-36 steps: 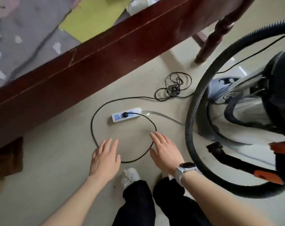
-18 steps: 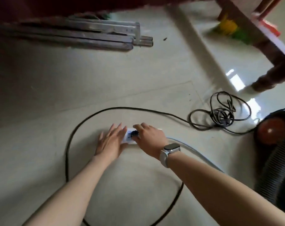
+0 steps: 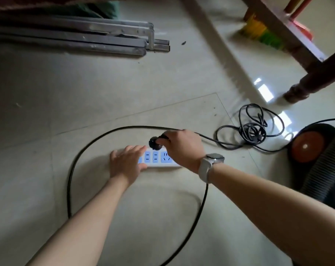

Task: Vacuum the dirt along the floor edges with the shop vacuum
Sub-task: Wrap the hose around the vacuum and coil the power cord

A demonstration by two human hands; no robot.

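Black ribbed vacuum hose (image 3: 324,169) lies cut off right of the white power strip (image 3: 159,160). Left hand (image 3: 127,164) presses it flat, fingers straight; right hand (image 3: 182,146) pinches the black plug (image 3: 154,142), apparently just clear of the sockets. Pulling straight, strip pinned, seems best.

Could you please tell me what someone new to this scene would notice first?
At centre, the right hand grips a black plug just above a white power strip, which the left hand presses to the floor. A black cord loops round both. Metal bars lie top left; the vacuum hose shows at right.
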